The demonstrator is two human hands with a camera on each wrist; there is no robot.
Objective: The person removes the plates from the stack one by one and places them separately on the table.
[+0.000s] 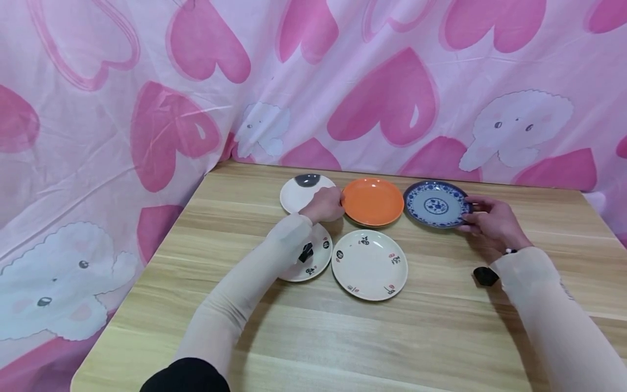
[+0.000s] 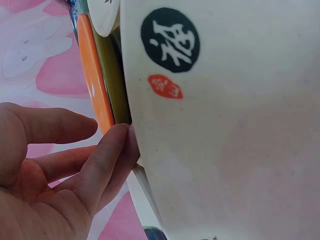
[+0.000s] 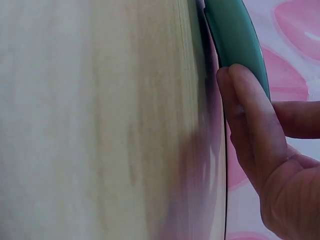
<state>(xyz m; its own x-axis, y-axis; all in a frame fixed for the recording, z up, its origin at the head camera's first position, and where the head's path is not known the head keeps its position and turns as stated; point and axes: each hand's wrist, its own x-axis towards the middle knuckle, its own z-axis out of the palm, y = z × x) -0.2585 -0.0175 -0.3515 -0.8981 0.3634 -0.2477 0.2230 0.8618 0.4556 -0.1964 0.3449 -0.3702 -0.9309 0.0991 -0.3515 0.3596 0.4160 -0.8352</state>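
Observation:
My left hand [image 1: 323, 204] is at the left rim of an orange plate [image 1: 373, 201]. In the left wrist view its fingertips [image 2: 120, 131] sit under the plate's olive-coloured underside, with the thumb close by the orange rim. My right hand [image 1: 497, 220] grips the right rim of a blue-and-white patterned plate [image 1: 436, 204]. From the right wrist, fingers [image 3: 250, 95] show against this plate's green underside [image 3: 237, 40], and the thumb lies on the other side. The two plates stand side by side at the back of the table, their rims close together.
A white plate with a dark grey patch [image 1: 306, 182] lies behind my left hand. Below the left forearm is a cream plate with black and red marks [image 1: 318, 261], partly covered; a similar cream plate [image 1: 369, 267] lies beside it. A heart-patterned cloth [image 1: 382, 98] hangs behind the wooden table [image 1: 392, 348].

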